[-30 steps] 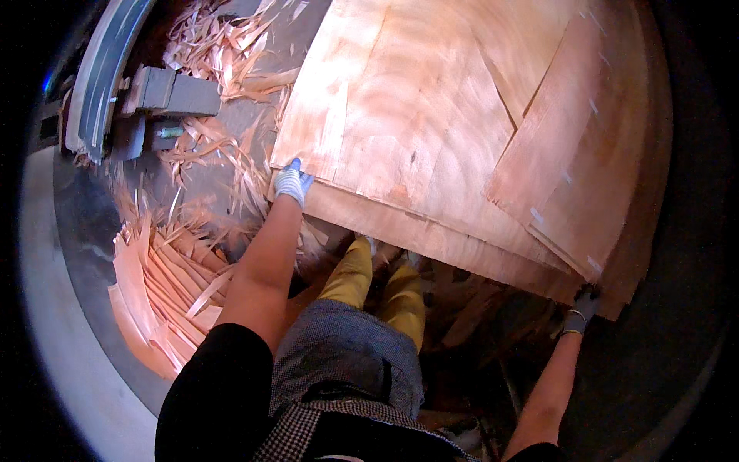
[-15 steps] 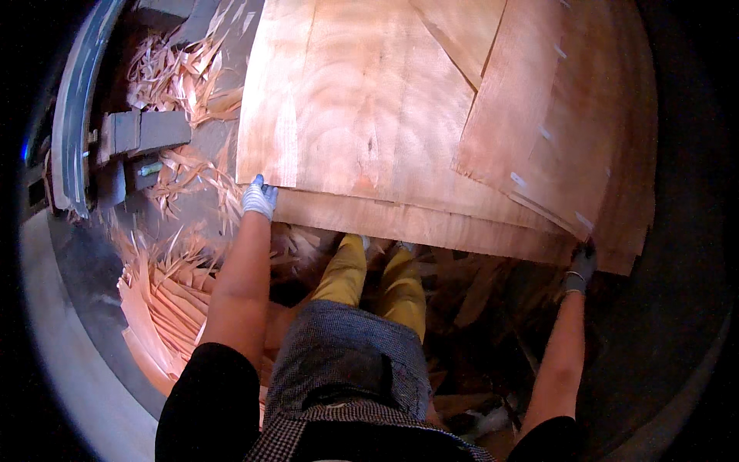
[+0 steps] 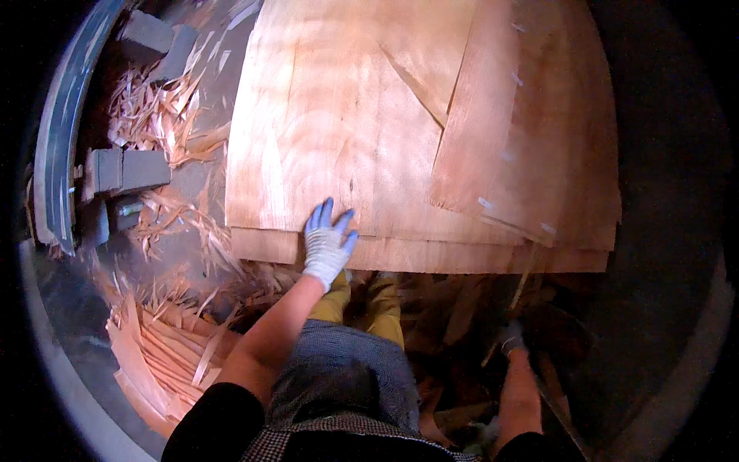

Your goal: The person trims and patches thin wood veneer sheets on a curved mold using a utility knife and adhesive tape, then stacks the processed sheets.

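A stack of broad, thin wood veneer sheets lies in front of me, its lower sheet showing as a strip along the near edge. My left hand, in a white glove with bluish fingertips, rests on that edge with its fingers spread. Below the stack's right part, my right hand is gloved, dark and smeared by motion. It seems closed round a thin strip of veneer, which runs up toward the near edge. On the right, a reddish veneer piece with small white tape bits overlaps the lighter sheet, beside a dark slit.
Torn veneer scraps litter the floor at left, and a fanned heap of veneer lies near my left arm. Grey blocks and a long curved-looking metal rail stand at the far left. More scraps lie in shadow around my legs.
My left hand has moved right from the stack's left corner to lie on its near edge. My right hand has left the right corner and come down toward me, with a thin strip now beside it.
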Action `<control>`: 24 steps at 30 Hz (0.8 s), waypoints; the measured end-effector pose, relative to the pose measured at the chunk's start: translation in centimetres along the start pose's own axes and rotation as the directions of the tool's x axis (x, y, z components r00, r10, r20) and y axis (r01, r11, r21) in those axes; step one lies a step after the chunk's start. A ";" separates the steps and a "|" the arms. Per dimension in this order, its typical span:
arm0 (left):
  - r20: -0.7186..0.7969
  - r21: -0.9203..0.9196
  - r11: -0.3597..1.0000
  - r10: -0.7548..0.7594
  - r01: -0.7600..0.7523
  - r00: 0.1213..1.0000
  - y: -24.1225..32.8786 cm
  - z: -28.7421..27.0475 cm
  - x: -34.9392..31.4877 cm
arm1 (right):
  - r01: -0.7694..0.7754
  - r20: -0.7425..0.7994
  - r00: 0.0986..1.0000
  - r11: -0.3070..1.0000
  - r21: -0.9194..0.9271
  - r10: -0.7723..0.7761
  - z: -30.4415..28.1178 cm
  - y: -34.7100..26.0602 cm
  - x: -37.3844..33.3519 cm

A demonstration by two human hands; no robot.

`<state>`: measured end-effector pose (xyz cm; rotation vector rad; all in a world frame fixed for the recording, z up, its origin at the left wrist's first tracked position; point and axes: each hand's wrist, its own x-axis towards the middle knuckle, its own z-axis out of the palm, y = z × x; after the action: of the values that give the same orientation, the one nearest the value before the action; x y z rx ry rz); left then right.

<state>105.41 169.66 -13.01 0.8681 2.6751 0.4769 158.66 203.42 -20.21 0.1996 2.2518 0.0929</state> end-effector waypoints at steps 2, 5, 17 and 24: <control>0.149 0.179 0.979 -0.121 0.094 0.981 2.7 -0.4 3.1 | -0.083 0.117 0.991 0.985 0.153 0.066 1.1 -2.6 -2.8; 0.318 0.235 0.961 -0.217 0.145 0.923 3.1 0.1 5.1 | -0.353 0.332 0.920 0.808 0.471 0.208 0.0 -7.8 -4.9; 0.130 -0.046 0.988 -0.139 0.146 0.982 -2.5 2.7 3.2 | -0.051 0.161 0.582 -0.161 0.986 0.797 -23.2 -2.4 15.0; 0.144 0.120 0.969 -0.230 0.214 0.962 -1.8 4.4 2.9 | 0.035 0.025 0.429 -0.044 0.998 0.903 -24.1 4.8 9.5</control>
<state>103.79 171.00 -18.17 0.5929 2.6270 0.2099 134.65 209.83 -11.53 2.2201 2.3670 -1.2066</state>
